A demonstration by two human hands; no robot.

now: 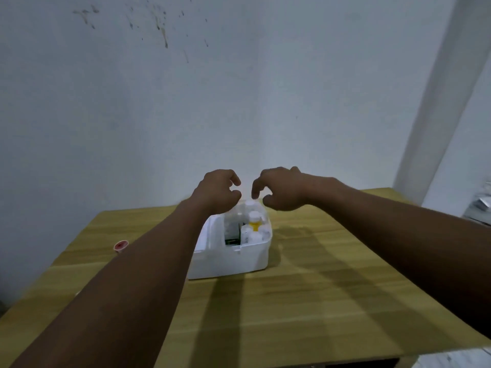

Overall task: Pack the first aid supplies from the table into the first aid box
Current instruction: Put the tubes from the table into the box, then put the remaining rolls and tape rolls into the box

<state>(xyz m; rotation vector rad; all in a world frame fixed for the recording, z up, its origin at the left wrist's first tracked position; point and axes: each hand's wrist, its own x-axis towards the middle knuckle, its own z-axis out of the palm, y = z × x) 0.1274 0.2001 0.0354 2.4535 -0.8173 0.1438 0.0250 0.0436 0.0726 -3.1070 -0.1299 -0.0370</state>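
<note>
The first aid box (233, 261) sits open near the middle of the wooden table (318, 301), a white tub already crowded with supplies. White bottles (252, 205) stand upright along its right and far side, one with a yellow cap (255, 226), and a dark green packet (231, 235) is wedged in beside them toward the left. A white flap or inner wall rises at the left of the box; the blur makes it hard to say which.

Both hands hover over the far end of the box. The left hand (218, 189) is loosely curled with nothing in it, fingers bent but not clenched. The right hand (281, 189) is likewise empty, its thumb and forefinger parted just above the top of the farthest bottle, seemingly touching or about to touch it.

The packing looks nearly finished: most of the table is bare. One small red-and-white round thing (121, 245), possibly a cap or a roll of tape, lies on the left of the table, well apart from the box, and may still need to go in. Closing the box would also remain.

Nothing stands between the hands and the box. A plain pale wall (239, 88) rises behind the table, stained near the top, and some pale clutter (482, 205) shows at the far right edge.
</note>
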